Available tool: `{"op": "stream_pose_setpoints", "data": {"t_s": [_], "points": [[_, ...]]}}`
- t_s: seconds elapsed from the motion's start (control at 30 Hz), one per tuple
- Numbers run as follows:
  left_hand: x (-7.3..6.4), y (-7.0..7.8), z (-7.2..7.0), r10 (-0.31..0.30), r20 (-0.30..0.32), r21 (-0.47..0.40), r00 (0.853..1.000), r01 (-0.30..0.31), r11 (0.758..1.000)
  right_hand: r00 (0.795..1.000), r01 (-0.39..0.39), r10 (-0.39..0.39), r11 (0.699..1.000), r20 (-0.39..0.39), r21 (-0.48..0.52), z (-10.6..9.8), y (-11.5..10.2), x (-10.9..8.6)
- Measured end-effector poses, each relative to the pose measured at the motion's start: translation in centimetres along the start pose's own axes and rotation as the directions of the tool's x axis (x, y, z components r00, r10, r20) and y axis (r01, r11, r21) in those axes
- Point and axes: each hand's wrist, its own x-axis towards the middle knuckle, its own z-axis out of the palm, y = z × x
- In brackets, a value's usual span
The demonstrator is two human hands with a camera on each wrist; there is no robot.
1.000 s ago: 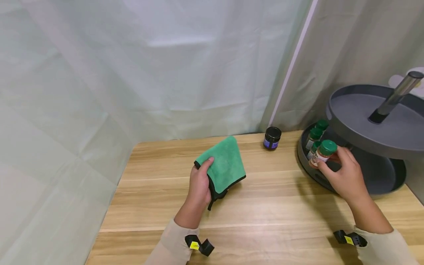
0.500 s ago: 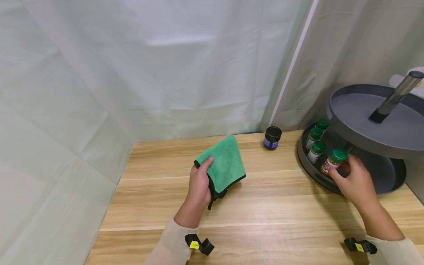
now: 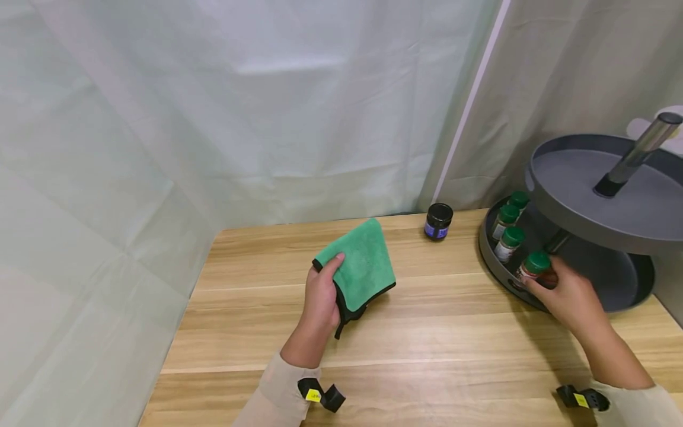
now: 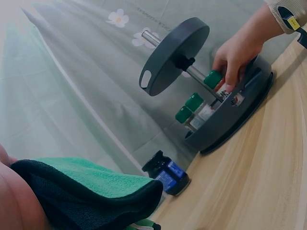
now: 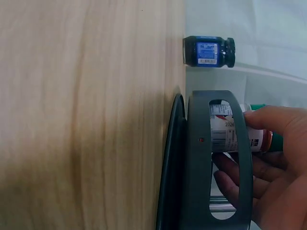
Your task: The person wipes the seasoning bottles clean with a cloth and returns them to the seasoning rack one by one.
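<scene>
My left hand [image 3: 320, 302] grips a folded green cloth with black edging [image 3: 365, 267] over the table, the thumb lying on top. At the right, my right hand [image 3: 576, 299] holds a spice jar with a green lid [image 3: 536, 263] between thumb and fingers. The jar is upright inside the lower tier [image 3: 603, 296] of a dark grey two-tier turntable, beside the near-left wall. Through the wall's handle slot, the right wrist view shows its white label [image 5: 223, 132] and my fingers [image 5: 259, 175] behind it. Several similar green-lidded jars [image 3: 511, 238] stand along the wall beyond it.
The upper tier [image 3: 581, 172] overhangs part of the lower one, with a metal post [image 3: 642, 151] rising from it. A dark jar with a blue label [image 3: 439, 222] stands at the table's back edge, before a pale curtain [image 3: 320, 118].
My right hand has moved the spice jar right and down into the lower tier, then slightly left toward the neighbouring jar. The left hand and cloth have stayed put.
</scene>
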Motion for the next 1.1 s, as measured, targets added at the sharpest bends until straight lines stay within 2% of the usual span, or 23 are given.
{"op": "stream_pose_setpoints", "data": {"t_s": [0.5,1.1], "points": [[0.0,-0.1,0.0,-0.006,-0.005,0.013,1.0,0.006,1.0,0.996,-0.017,0.015,0.999,0.082,0.028,0.1,-0.2,0.8],[-0.1,0.0,0.0,0.007,0.0,0.023,1.0,-0.007,1.0,0.998,-0.018,0.012,0.996,0.067,0.092,1.5,-1.0,3.4]]}}
